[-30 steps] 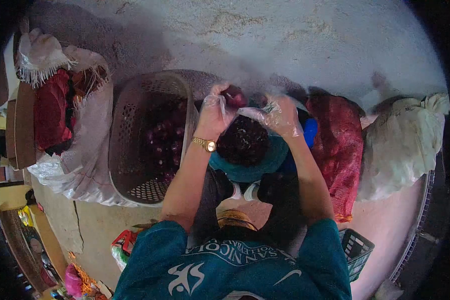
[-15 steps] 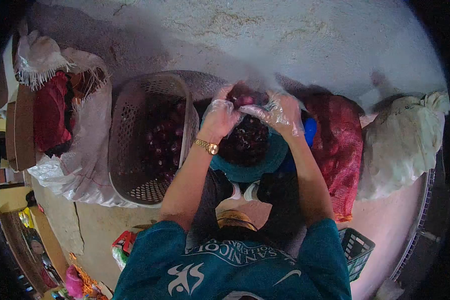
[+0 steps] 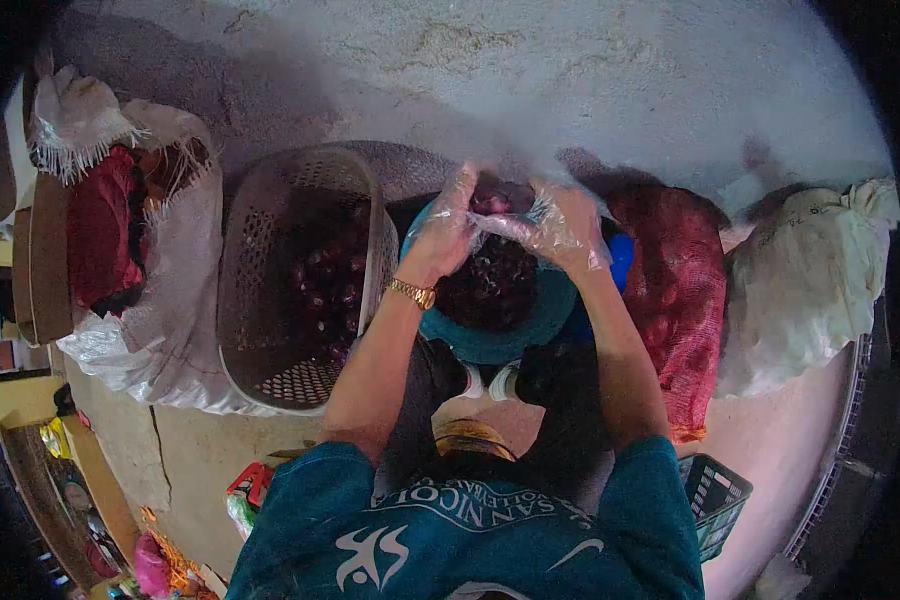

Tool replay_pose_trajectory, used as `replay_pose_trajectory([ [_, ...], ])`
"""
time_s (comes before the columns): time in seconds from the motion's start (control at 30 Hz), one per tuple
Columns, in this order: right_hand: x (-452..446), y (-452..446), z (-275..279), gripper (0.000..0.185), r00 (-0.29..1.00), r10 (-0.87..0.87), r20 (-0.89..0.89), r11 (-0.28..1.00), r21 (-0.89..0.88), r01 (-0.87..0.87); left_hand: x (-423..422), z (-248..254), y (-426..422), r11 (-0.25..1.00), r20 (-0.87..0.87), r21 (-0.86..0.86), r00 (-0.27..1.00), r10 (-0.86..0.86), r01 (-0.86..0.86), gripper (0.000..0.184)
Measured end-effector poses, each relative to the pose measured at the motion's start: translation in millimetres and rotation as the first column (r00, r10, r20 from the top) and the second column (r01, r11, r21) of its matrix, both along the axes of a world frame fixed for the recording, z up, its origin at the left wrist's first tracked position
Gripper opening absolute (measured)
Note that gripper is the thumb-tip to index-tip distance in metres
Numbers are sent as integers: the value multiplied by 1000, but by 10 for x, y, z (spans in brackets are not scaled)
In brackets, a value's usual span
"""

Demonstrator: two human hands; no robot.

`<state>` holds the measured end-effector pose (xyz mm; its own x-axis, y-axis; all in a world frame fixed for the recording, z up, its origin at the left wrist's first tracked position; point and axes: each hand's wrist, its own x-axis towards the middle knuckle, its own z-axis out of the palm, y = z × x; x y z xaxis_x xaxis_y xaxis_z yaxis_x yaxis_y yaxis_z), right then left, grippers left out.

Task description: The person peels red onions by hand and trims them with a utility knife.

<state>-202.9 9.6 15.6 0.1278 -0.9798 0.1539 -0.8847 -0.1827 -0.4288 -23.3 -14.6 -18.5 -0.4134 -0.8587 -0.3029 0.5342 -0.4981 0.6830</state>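
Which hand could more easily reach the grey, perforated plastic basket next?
Probably the left hand: it is closer to that basket, while the right hand is nearer the long red mesh sack.

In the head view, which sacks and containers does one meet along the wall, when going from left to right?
Frayed whitish sack, perforated basket, teal basin, red mesh sack, pale sack at the far right.
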Motion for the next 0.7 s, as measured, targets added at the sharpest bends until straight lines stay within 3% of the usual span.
replay_pose_trajectory([
  [0.27,62,19,133,79,1000,1,9,988,154,-3,7,-3,8,1000,42,26,999,7,-8,51],
  [0.53,11,-57,-160,70,986,-4,166,981,194,-29,26,-35,3,999,-5,-15,1000,-28,28,50],
  [0.6,38,-59,-242,68,972,11,233,990,132,-43,-12,-22,21,996,68,-84,996,49,-43,47],
  [0.7,35,-47,-246,67,961,49,273,995,74,-71,15,-20,21,997,-2,-73,999,33,-33,43],
])
